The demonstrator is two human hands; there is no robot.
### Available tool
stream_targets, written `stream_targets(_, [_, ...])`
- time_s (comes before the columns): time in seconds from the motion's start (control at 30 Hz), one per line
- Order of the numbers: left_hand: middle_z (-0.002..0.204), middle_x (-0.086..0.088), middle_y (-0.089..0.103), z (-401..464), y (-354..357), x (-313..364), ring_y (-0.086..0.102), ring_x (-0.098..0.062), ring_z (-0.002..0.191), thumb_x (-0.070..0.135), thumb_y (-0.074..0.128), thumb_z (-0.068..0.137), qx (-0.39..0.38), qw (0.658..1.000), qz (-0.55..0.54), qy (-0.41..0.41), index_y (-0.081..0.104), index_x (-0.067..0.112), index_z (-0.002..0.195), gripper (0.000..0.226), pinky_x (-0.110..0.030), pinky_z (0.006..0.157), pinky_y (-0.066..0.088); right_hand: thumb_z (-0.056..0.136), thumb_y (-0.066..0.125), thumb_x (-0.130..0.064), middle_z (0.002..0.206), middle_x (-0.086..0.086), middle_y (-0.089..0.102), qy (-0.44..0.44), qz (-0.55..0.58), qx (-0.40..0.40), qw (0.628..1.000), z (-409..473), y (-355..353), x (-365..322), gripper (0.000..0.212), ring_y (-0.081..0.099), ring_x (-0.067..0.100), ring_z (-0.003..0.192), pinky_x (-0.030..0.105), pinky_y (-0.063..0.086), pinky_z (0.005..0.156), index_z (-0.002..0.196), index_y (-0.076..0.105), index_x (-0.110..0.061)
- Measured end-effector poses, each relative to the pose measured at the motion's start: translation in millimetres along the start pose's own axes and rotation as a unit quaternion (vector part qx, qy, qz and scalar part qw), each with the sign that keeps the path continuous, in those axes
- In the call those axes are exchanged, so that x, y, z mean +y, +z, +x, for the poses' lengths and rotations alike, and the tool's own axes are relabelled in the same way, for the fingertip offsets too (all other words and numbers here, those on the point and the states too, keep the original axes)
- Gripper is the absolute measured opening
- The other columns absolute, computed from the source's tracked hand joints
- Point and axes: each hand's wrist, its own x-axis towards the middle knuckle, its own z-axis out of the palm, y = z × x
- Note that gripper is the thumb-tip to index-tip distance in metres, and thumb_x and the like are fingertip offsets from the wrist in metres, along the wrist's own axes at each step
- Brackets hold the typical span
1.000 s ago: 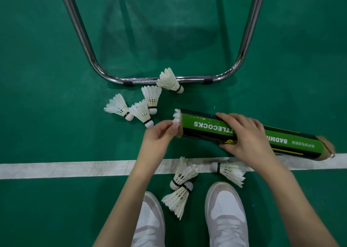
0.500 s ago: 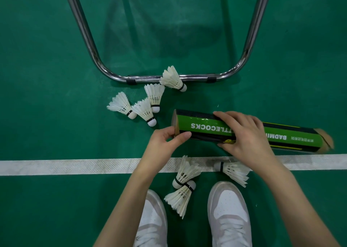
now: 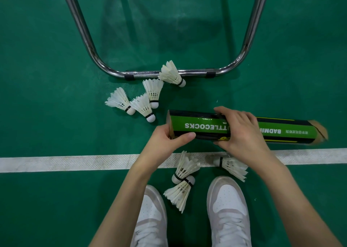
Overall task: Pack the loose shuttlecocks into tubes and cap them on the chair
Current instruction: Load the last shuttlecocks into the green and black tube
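Tube: a green and black shuttlecock tube [image 3: 206, 127] is held lying almost level above the green floor [image 3: 47, 58], its open mouth to the left and its far end to the right.
Right hand: the right hand [image 3: 242, 134] grips the tube around the middle, with the fingers curled over the top and the thumb below.
Left hand: the left hand [image 3: 167, 141] holds the open mouth of the tube; the thumb lies along the near side, and the fingers are curled at the rim.
Shuttlecocks far: four loose shuttlecocks [image 3: 142, 105] lie on the floor left of the tube mouth; the farthest one touches the chair frame [image 3: 187, 72].
Shuttlecocks near: three more lie near the white line [image 3: 56, 163], two between the white shoes [image 3: 227, 205] and one under the right wrist.
Chair: only its chrome base tube is visible, resting on the floor.
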Motion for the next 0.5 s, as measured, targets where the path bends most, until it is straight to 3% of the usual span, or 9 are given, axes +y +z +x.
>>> stream_targets(0.13, [0.087,0.014,0.072,3,-2,-4,0.065,0.004,0.085,0.017,0.063,0.085,0.018,1.0,-0.017,-0.015,0.068,0.021,0.094,0.011,-0.005,0.071,0.043,0.06,0.083,-0.028,0.116,-0.003,0.059,-0.009,0.004,0.008,1.0,0,-1,0,0.075,0.051,0.023,0.113,0.041,0.026,0.101,0.124,0.045,-0.021])
stream_targets(0.27, [0.102,0.006,0.07,4,-7,-4,0.063,0.0,0.095,0.011,0.056,0.09,0.017,0.999,-0.044,-0.008,0.064,0.011,0.108,0.02,-0.006,0.077,0.043,0.062,0.079,-0.045,0.133,-0.006,0.049,-0.004,-0.021,-0.009,1.0,-2,2,7,0.081,0.04,0.02,0.123,0.044,0.019,0.108,0.133,0.042,-0.029])
stream_targets(0.5, [0.107,0.003,0.068,5,-12,-8,0.062,0.0,0.096,0.009,0.052,0.092,0.034,0.998,-0.047,0.01,0.059,0.006,0.116,0.024,-0.007,0.078,0.043,0.067,0.063,-0.062,0.13,-0.006,0.054,0.012,-0.01,-0.06,0.998,0,-3,13,0.079,0.047,0.021,0.119,0.039,0.024,0.106,0.137,0.039,-0.034])
